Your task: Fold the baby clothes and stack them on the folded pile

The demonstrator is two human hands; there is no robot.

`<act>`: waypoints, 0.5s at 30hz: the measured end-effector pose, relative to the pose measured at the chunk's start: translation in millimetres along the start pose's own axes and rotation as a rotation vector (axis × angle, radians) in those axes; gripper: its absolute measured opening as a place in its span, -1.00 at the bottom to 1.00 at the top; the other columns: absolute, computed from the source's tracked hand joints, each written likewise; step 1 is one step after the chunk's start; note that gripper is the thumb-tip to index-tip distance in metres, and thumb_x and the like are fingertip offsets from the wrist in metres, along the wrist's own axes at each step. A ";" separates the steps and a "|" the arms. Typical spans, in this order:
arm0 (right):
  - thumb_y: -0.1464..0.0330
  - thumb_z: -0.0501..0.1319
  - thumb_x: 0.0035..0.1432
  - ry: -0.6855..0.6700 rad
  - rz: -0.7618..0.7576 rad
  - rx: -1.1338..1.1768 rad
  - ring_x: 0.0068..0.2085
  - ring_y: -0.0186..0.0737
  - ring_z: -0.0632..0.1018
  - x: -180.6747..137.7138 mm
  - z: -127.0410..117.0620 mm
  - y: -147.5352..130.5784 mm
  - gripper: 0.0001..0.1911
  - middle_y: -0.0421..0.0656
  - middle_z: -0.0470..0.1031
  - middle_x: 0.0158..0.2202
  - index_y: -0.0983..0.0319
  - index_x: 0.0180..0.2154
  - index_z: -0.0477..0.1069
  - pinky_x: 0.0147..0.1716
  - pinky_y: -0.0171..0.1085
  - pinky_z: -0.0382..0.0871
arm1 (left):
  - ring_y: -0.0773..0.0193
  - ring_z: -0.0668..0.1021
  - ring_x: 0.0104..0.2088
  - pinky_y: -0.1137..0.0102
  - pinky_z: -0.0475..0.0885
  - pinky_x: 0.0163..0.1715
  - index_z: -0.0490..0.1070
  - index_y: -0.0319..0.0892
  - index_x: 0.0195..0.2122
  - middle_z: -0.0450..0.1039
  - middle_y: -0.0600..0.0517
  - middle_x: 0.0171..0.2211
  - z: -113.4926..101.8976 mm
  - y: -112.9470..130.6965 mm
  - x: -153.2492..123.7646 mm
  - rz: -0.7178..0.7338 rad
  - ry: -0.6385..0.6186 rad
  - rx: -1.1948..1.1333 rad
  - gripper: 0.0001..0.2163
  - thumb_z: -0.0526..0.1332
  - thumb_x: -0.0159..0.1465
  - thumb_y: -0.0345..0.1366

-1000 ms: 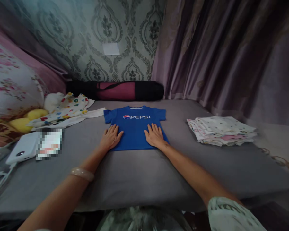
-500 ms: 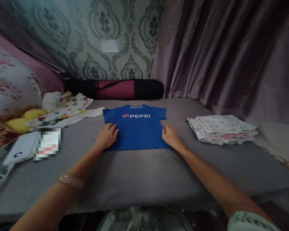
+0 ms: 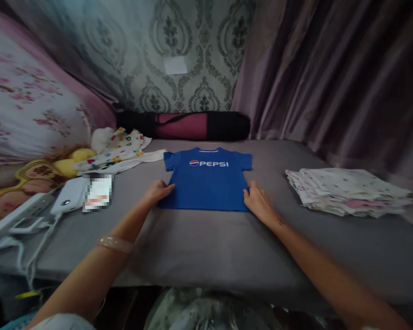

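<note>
The short-sleeved blue cloth T-shirt (image 3: 208,185) is showing off white printed PEPSI lettering (image 3: 214,164) beside a round red, white and blue logo (image 3: 194,163)! The flat grey cloth cover (image 3: 206,247) is running plain, the long cylindrical fabric bag (image 3: 184,127) is pairing black with maroon, the pale grey-green wallpaper (image 3: 170,34) is flaunting dark damask motifs, and the folded white cloth stack (image 3: 347,181) is flashing pink and tiny prints!

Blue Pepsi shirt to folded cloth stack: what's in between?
Head view: the right hand, at the side edge of the blue Pepsi shirt, then grey cover up to the folded cloth stack.
</note>
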State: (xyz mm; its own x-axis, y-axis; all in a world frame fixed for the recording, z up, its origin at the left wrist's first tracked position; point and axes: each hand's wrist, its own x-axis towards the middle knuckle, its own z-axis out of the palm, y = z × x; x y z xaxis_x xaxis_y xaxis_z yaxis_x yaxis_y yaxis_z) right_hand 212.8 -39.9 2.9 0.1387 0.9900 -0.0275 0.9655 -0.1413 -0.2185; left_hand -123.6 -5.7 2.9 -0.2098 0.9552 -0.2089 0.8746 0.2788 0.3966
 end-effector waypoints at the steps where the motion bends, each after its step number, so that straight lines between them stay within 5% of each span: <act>1: 0.25 -0.08 0.31 0.003 -0.004 -0.001 -0.14 0.09 0.54 -0.5 0.4 -0.2 -0.62 0.14 0.50 -0.18 0.30 0.05 0.24 -0.20 -0.05 0.32 | 0.07 0.58 -0.33 0.35 0.38 -0.41 0.48 -0.27 -0.38 0.54 -0.17 -0.40 -2.0 2.0 -4.2 -0.008 -0.015 -0.025 -0.61 0.07 0.23 -0.02; 6: 0.29 -0.10 0.31 0.030 -0.038 -0.033 -0.13 0.12 0.54 1.4 3.3 -0.3 -0.60 0.17 0.49 -0.19 0.33 0.06 0.26 -0.16 -0.01 0.30 | 0.10 0.56 -0.20 0.37 0.37 -0.28 0.46 -0.30 -0.25 0.54 -0.21 -0.24 -2.6 4.2 -15.7 0.109 0.050 0.058 -0.62 -0.08 0.35 -0.17; 10: 0.33 -0.11 0.32 0.002 -0.059 -0.117 -0.14 0.07 0.55 -1.3 3.1 -2.1 -0.63 0.14 0.51 -0.22 0.34 0.04 0.27 -0.14 -0.03 0.30 | 0.08 0.53 -0.07 0.33 0.37 -0.16 0.33 -0.26 -0.05 0.49 -0.23 -0.09 8.8 0.2 -21.9 0.057 0.128 0.213 -0.67 -0.11 0.38 -0.20; 15: 0.35 -0.11 0.34 0.026 -0.109 -0.278 -0.20 0.09 0.58 -3.9 2.0 -1.3 -0.64 0.15 0.53 -0.29 0.39 -0.05 0.35 -0.21 -0.07 0.34 | -0.02 0.56 -0.11 0.24 0.40 -0.20 0.20 -0.28 0.05 0.50 -0.27 -0.16 13.9 -3.7 -34.9 0.045 0.102 0.389 -0.64 -0.14 0.39 -0.16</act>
State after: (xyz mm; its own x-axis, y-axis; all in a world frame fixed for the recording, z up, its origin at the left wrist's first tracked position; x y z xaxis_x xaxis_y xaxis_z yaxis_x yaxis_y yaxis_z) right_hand 210.5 -43.6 1.4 0.0334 0.9994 0.0070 0.9978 -0.0337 0.0564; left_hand -113.4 -41.4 -3.7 -0.1925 0.9761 -0.1014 0.9800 0.1965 0.0313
